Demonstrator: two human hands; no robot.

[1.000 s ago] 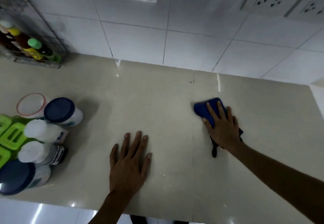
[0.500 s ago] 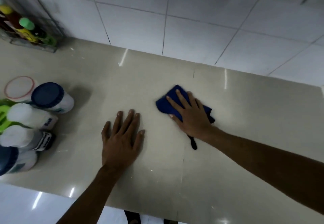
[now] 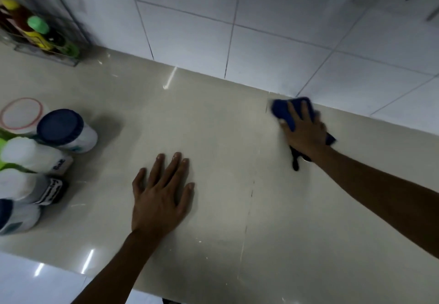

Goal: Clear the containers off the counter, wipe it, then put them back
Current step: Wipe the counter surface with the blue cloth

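Cloth (image 3: 285,111), blue, pressed flat under my right hand (image 3: 305,132), has swept from bench (image 3: 225,137) centre to the 1 o'clock wall edge; left hand (image 3: 159,199) open, grip empty; containers (image 3: 66,130) parked at 9 o'clock, wiping unfinished.

Two bare forearms enter from the lower edge, uncovered by any sleeve as far as they show. The left hand (image 3: 159,199) is bare, with no glove, ring or wristband visible, its nails cut short and catching a little light. The right hand (image 3: 306,132) is likewise ungloved and plain at the wrist, its outline softened by blur. Both forearms look slim, with no watch or marking on either.
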